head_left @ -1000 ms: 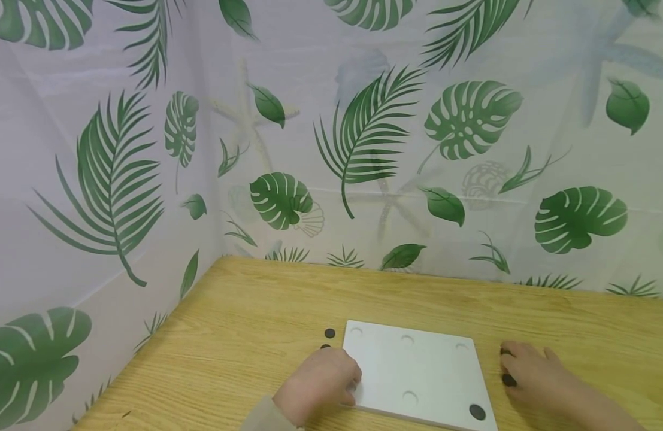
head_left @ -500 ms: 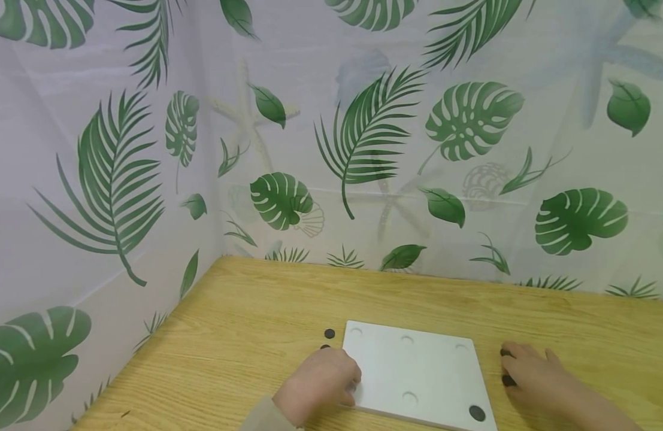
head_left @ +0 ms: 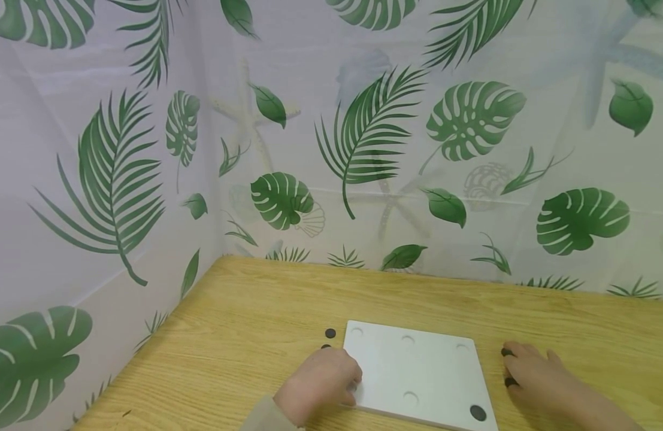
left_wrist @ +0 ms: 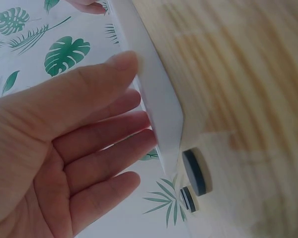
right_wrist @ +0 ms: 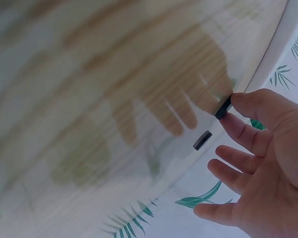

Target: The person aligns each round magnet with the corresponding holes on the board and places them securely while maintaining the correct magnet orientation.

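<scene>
A white rectangular board (head_left: pixel 417 374) with several shallow round recesses lies on the table, a black disc (head_left: pixel 478 413) in its near right corner. My left hand (head_left: pixel 323 383) rests at the board's left edge, covering its near left corner; the thumb tip touches the side and the loosely extended fingers reach over the board. To the right of the board, my right hand (head_left: pixel 541 380) pinches a black disc (right_wrist: pixel 223 106) between thumb and index finger, low over the table. Another black disc (right_wrist: pixel 202 141) lies just beyond that pinch, the remaining fingers spread near it.
Left of the board, two black discs lie on the wood-grain table (head_left: pixel 245 335): a farther disc (head_left: pixel 330 333) and a nearer disc (head_left: pixel 326 346), partly hidden by my left hand. A white leaf-print sheet (head_left: pixel 288 131) stands along the table's back and left sides.
Both hands stay nearly still. My right hand has shifted very slightly to the right in the head view, and its fingertips cover a little more of the nearer disc.
</scene>
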`<state>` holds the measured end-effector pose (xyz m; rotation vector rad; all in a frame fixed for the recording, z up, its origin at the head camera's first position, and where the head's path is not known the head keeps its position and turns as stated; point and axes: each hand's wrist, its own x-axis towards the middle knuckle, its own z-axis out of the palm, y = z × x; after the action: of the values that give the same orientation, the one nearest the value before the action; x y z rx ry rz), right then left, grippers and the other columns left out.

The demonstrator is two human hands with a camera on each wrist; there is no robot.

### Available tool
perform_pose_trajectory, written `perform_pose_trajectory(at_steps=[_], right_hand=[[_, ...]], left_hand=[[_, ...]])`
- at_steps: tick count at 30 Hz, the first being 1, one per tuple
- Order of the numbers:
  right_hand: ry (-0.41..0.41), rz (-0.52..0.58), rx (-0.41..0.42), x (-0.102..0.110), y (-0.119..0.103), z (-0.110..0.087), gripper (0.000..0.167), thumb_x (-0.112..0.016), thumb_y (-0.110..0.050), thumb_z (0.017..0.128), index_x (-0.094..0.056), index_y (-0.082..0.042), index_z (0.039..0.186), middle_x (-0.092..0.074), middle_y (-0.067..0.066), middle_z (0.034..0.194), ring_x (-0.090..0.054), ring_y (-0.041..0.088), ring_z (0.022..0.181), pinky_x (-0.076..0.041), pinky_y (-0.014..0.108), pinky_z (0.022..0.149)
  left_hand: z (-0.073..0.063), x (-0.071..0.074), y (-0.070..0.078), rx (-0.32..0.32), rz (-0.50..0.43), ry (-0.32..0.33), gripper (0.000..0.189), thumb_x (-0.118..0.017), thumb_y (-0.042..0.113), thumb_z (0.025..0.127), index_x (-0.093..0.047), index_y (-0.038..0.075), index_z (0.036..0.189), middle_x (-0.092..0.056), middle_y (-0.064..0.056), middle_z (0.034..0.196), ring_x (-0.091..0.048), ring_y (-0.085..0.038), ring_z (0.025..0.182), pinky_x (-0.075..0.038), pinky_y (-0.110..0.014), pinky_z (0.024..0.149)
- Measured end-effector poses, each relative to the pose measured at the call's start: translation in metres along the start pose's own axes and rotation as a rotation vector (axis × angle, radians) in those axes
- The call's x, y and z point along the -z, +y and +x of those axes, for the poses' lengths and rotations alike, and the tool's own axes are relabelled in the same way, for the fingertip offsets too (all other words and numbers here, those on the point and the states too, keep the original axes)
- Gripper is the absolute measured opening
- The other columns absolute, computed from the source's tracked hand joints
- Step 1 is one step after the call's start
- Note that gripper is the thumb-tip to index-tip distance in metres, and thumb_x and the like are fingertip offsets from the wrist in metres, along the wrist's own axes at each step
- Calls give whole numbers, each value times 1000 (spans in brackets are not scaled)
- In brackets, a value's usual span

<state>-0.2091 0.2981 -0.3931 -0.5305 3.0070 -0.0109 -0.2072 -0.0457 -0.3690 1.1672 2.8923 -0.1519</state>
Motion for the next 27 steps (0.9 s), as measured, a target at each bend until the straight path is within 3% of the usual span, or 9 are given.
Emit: perform_pose_trajectory(at_steps=[15,27], right_hand=[[-12,10,-12,-1,1,3,17,-69,-15,73,-53,-12,80,-42,28,118,-37,48,107,-24,72,72],[61,-35,40,-7,-12,2,17,-69,-15,72,-53,-16,77,-45,23,118,-40,44,106,-24,71,74]], left_hand=[[-1,-1,-1,2,-9,13,15,-73,30,68,-67,21,77,-53,15,67,-41,-3,59,-37,-17,56],[-3,-7,0,-4,3,31,14,-73,30,67,-66,21,76,-52,15,64,-40,-4,57,-36,-17,54]])
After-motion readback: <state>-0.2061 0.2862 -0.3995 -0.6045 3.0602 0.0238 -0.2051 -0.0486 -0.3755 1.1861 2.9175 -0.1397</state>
